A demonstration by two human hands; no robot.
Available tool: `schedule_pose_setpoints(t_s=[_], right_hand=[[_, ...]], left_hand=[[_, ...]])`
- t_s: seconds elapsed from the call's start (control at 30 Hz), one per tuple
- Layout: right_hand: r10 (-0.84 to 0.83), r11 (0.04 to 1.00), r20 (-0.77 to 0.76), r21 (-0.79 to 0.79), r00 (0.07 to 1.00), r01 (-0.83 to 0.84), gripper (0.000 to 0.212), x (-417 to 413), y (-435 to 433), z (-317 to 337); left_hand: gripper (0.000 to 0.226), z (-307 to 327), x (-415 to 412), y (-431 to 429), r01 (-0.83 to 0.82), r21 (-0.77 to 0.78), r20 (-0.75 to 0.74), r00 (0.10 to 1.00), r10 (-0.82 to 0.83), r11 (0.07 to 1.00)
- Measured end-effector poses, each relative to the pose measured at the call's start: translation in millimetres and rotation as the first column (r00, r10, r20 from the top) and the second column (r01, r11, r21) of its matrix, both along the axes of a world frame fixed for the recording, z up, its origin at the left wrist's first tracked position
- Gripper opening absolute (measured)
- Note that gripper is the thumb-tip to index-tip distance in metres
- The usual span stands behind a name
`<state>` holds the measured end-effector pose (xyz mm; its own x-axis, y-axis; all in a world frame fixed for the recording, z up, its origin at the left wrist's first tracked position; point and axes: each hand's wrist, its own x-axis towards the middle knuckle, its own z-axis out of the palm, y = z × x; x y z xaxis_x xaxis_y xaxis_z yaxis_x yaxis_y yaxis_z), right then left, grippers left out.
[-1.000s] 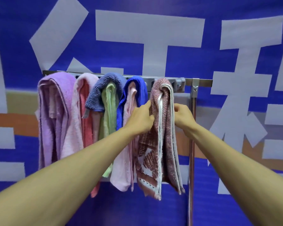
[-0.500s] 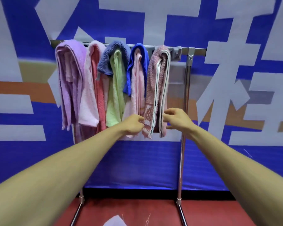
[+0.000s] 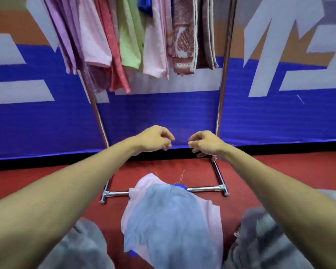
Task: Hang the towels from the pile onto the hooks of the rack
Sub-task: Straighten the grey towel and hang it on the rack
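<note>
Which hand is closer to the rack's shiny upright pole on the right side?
Right. The right hand hovers just left of that pole, near its foot; the left hand is farther left.

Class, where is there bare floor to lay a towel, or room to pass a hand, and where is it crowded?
Bare red floor lies inside the rack base, between the pile and the banner, and right of the right upright. Open air spans both uprights beneath the hanging towels. Crowded: the pile covers the crossbar between the knees.
</note>
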<state>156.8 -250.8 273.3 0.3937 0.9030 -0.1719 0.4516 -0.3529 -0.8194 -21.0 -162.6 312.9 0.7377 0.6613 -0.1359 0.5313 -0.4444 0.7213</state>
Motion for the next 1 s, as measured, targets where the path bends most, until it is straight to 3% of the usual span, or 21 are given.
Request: schedule_pose_setpoints(t_s=[0.17,0.27,0.37,0.53,0.8,1.0], right_hand=[[-0.041,0.988,-0.019,-0.147,0.999,0.038,0.005,20.9,13.5,-83.7],[-0.05,0.967,-0.007,-0.251,0.999,0.046,0.017,36.1,19.7,-132.2],[-0.047,0.934,0.054,-0.352,0.997,0.064,0.012,47.9,23.3,-173.5],[-0.061,0.879,0.022,-0.473,0.998,0.064,0.026,60.0,32.2,-252.3],[0.0,0.881,0.021,-0.473,1.0,0.01,0.026,35.9,82.5,-327.4],[0.048,0.911,0.035,-0.411,0.998,-0.029,0.034,8.8,126.2,-356.1]], left_hand=[[0.024,-82.0,23.3,7.5,0.058,-0.116,-0.132,0.989,-0.073,0.992],[0.024,-130.0,38.7,12.8,0.071,-0.157,-0.203,0.974,-0.103,0.985],[0.026,-173.9,52.7,19.7,0.09,-0.172,-0.268,0.954,-0.135,0.981],[0.034,-251.0,64.8,35.6,0.091,-0.232,-0.339,0.926,-0.168,0.969],[0.025,-342.6,39.8,76.0,-0.109,-0.224,-0.458,0.889,-0.006,0.968],[0.029,-390.6,7.3,117.1,-0.326,-0.073,-0.484,0.838,0.252,0.943]])
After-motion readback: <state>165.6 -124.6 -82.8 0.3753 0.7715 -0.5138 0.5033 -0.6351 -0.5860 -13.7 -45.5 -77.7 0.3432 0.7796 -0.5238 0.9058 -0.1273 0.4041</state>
